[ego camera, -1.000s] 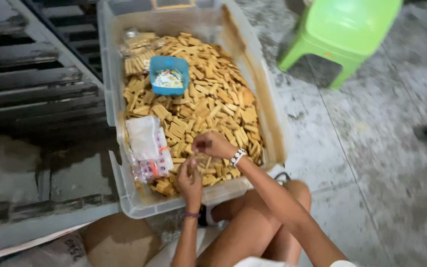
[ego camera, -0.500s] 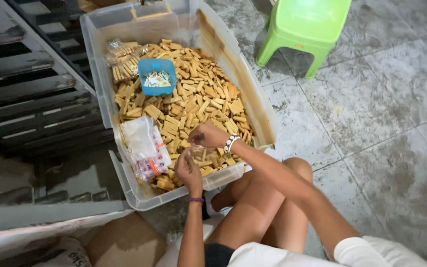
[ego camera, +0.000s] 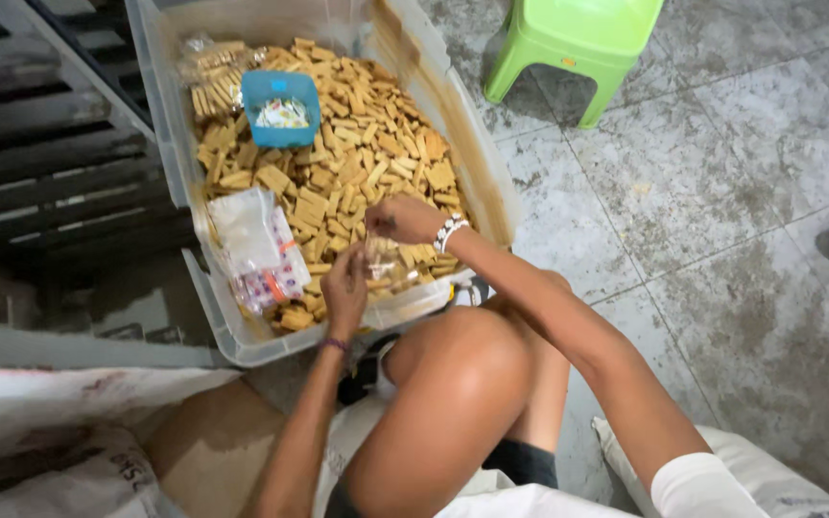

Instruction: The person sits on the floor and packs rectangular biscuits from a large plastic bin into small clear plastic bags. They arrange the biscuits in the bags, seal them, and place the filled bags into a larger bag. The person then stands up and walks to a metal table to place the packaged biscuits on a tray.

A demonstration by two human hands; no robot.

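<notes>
Hiding behind both hands [ego camera: 376,254], small clear bag [ego camera: 382,261], blurred

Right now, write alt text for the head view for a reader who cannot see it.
A seated person's left hand and right hand hold a small clear bag over a clear plastic bin full of tan biscuits. In the bin sit a blue tub and a stack of bags; a green stool stands on the tiled floor.

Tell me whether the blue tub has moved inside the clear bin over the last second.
No. The blue tub sits among the biscuits near the clear bin's far left corner, just as before; only the camera shifted.
</notes>
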